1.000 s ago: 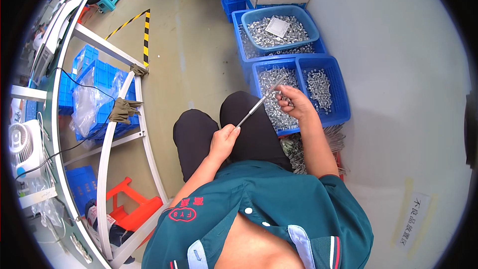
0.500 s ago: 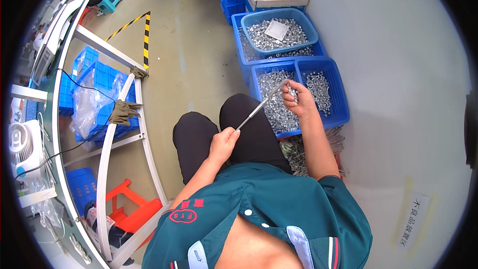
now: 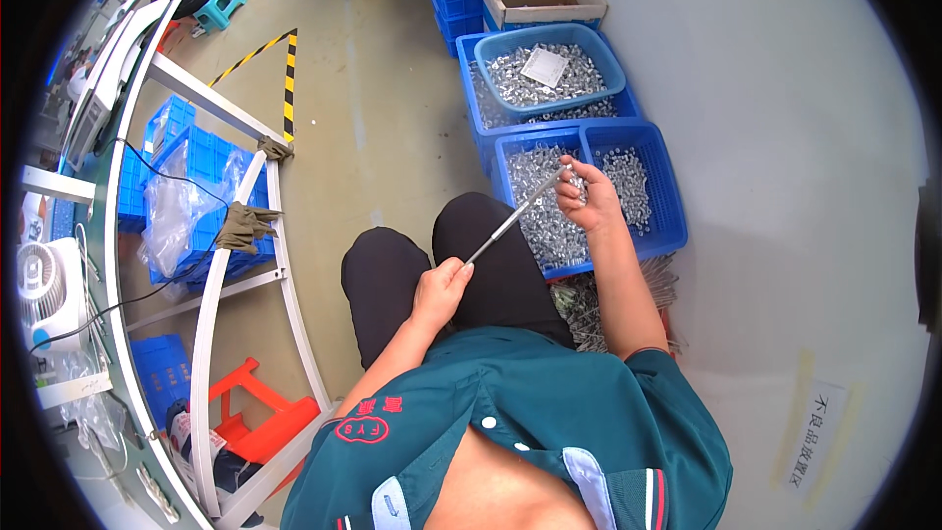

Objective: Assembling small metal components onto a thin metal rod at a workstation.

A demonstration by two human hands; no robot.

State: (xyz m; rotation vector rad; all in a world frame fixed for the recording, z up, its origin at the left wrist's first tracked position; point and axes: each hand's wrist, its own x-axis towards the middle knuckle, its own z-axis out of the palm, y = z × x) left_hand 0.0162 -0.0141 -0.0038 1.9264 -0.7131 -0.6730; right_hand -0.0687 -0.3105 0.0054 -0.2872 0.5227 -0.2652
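My left hand (image 3: 441, 290) is closed round the lower end of a thin metal rod (image 3: 512, 222), which has a thicker sleeve-like stretch along its upper part. The rod slants up and to the right, over my right knee. At its upper end, the thumb and fingers of my right hand (image 3: 595, 206) are closed; small shiny metal nuts show in the palm. Whether the fingertips touch the rod's tip I cannot tell. Beneath that hand stands a blue divided bin (image 3: 673, 177), with small metal parts (image 3: 551, 226) in its left compartment and nuts (image 3: 626, 177) in the right.
Behind the bin, a light blue basin (image 3: 615, 69) of metal parts rests in another blue crate. Long metal rods (image 3: 589, 319) lie by my right thigh. A white-framed workbench (image 3: 209, 334) and a red stool (image 3: 265, 422) are at left. A wall (image 3: 775, 216) borders the right.
Both hands keep nearly the same place and hold. The rod's upper end has shifted very slightly, and the whole view has moved a little.
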